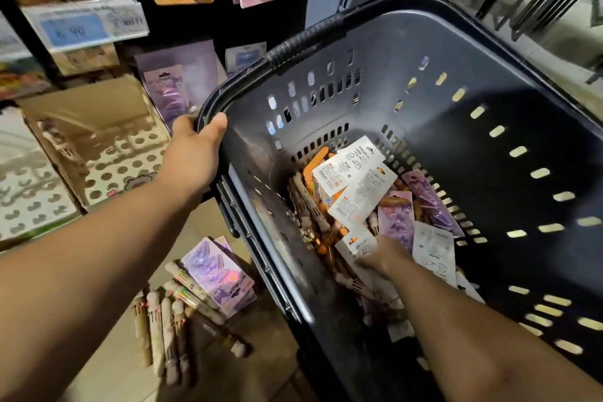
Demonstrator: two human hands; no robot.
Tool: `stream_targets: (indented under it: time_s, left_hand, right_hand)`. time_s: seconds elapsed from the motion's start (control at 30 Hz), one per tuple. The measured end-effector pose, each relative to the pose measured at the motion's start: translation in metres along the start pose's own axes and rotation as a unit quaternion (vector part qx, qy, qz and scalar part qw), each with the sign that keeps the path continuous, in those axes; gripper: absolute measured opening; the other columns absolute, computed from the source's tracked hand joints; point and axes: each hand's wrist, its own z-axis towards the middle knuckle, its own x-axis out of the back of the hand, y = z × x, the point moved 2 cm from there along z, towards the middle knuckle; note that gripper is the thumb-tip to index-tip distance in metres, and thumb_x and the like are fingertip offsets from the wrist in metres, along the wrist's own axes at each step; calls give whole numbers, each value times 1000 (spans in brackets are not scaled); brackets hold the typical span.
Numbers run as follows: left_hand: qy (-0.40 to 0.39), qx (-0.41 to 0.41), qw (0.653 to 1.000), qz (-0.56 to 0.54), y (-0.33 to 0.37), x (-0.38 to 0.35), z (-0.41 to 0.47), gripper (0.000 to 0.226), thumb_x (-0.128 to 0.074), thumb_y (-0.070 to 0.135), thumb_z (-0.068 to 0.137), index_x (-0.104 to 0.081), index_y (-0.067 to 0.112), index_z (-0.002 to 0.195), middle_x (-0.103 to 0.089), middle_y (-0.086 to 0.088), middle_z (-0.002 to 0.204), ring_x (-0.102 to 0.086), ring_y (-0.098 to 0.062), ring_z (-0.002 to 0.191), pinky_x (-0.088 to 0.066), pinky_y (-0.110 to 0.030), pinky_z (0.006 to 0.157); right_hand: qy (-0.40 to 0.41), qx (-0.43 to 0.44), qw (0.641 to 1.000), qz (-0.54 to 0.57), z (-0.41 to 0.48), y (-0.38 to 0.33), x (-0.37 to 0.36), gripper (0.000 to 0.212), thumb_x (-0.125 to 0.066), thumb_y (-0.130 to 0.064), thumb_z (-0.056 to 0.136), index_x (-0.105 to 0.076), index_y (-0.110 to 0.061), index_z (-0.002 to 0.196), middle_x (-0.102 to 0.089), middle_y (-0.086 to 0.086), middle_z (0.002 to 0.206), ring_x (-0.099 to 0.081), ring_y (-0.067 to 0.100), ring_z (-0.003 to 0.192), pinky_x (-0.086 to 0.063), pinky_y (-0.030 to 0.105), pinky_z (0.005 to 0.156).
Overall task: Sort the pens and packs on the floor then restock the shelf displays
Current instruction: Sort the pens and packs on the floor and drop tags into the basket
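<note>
Packs, where were they?

Most lay in the bottom of the dark basket (489,42). The white packs (355,179) were on top, the purple packs (396,215) were beside them, and the pens (310,202) were under them all. The floor pens (166,320) and one more purple card (215,274) lay just outside the basket, by its left wall.

What were the hands doing?

The left grip (195,143) was curled tight round the basket's rim at the near left corner, and the basket was tipped. The right grip (381,258) was deep inside the basket. It looked to be pinching one small white pack (355,246) by its lower end.

Would a pack be hard to pick up?

I thought not. Each one looked flat, thin and light. The card would likely bend if squeezed in the middle, and the shiny front could slip. So the edge of the card was the best spot, with the thumb on one side and the fingers on the other.

And the pens?

They looked hard, smooth and round, so I guessed they would roll away. A bunch held round the middle seemed safest.

And the basket?

It looked stiff and mostly bare inside, so it was likely not heavy. The thick rim was a good place to hold.
</note>
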Motion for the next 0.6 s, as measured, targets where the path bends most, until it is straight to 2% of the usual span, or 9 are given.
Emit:
stream_targets:
  time_s: [0.07, 0.13, 0.27, 0.37, 0.43, 0.53, 0.6]
  left_hand:
    - [-4, -2, 1000, -2, -1, 1, -1, 45, -50, 44, 98, -47, 10, 128, -56, -1, 108, -52, -8, 80, -37, -17, 64]
    - [-7, -2, 1000, -15, -1, 1, -2, 41, -51, 43, 98, -46, 13, 125, -57, -1, 106, -55, -13, 87, -42, -24, 75]
    - [-16, 6, 999, -33, -1, 2, -5, 38, -52, 42, 98, -46, 14, 124, -55, 6, 99, -55, -16, 94, -41, -28, 83]
    - [-20, 9, 999, -47, -2, 4, -4, 39, -55, 44, 95, -45, 17, 121, -57, 5, 101, -59, -21, 101, -48, -35, 93]
    - [-19, 8, 999, -35, -2, 4, -5, 40, -53, 43, 97, -45, 16, 124, -56, 3, 105, -57, -18, 97, -45, -31, 89]
    - [-19, 6, 999, -36, -1, 4, -7, 38, -52, 42, 98, -45, 15, 124, -56, 2, 105, -55, -9, 85, -42, -28, 82]
    - [-18, 9, 999, -30, 0, 3, -8, 36, -51, 43, 98, -44, 17, 121, -56, 2, 104, -55, -14, 90, -42, -29, 84]
  right_hand:
    - [5, -3, 999, 48, 2, 8, 0, 51, -77, -42, 77, -59, -16, 117, -67, 7, 115, -62, 24, 99, -48, 31, 85]
    - [20, -6, 994, 107, 1, 13, 2, 48, -76, -37, 80, -57, -15, 119, -67, 7, 115, -60, 22, 91, -45, 28, 78]
    - [69, 7, 985, 158, -2, 14, 8, 51, -71, -38, 84, -55, -14, 126, -63, 8, 121, -59, 27, 105, -44, 31, 82]
    - [90, 33, 966, 239, -3, 11, 16, 38, -67, -34, 88, -60, -18, 121, -66, 6, 117, -61, 25, 103, -44, 31, 80]
    - [96, 54, 952, 287, -4, 7, 29, 32, -68, -30, 88, -63, -20, 118, -68, 5, 116, -63, 24, 100, -47, 33, 82]
    - [28, 84, 932, 352, -7, -4, 52, 23, -71, -24, 86, -64, -26, 108, -69, 3, 113, -65, 24, 97, -51, 44, 91]
    - [-51, 91, 943, 315, -9, -8, 58, 26, -73, -26, 84, -63, -28, 108, -70, 1, 110, -66, 26, 98, -49, 49, 94]
